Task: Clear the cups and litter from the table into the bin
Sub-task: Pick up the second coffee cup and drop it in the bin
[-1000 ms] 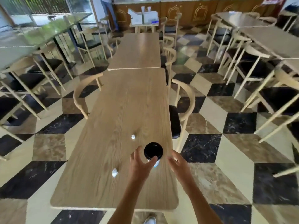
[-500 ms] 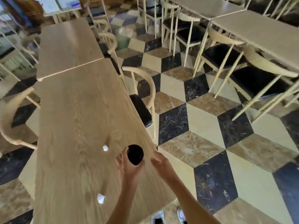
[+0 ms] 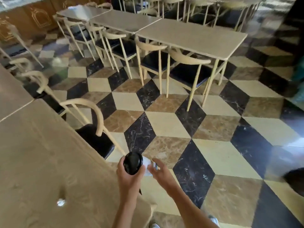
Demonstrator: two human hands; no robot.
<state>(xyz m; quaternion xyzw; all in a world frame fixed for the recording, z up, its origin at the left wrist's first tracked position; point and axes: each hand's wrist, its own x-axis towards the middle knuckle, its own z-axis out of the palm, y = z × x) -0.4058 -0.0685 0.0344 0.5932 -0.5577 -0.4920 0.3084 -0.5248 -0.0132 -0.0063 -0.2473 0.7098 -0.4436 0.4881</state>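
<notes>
Off the table's edge, at about six o'clock in view, the left hand (image 3: 130,178) wraps its fingers round the cup (image 3: 133,165), held upright, probably so nothing spills. The right hand (image 3: 160,171), at its three o'clock, hangs open-fingered beside it. One scrap of litter (image 3: 60,202) waits on the table (image 3: 32,153); no bin shows.

I see a black lid (image 3: 133,165) on a white cup (image 3: 147,168) in the left grip (image 3: 130,176). Left of it, my table (image 3: 41,162) is pale wood grain, carrying a white scrap (image 3: 60,202). Beyond the grips, the floor (image 3: 164,125) shows black, cream and brown marbled diamonds. The chairs (image 3: 92,116) are cream with black seats.
</notes>
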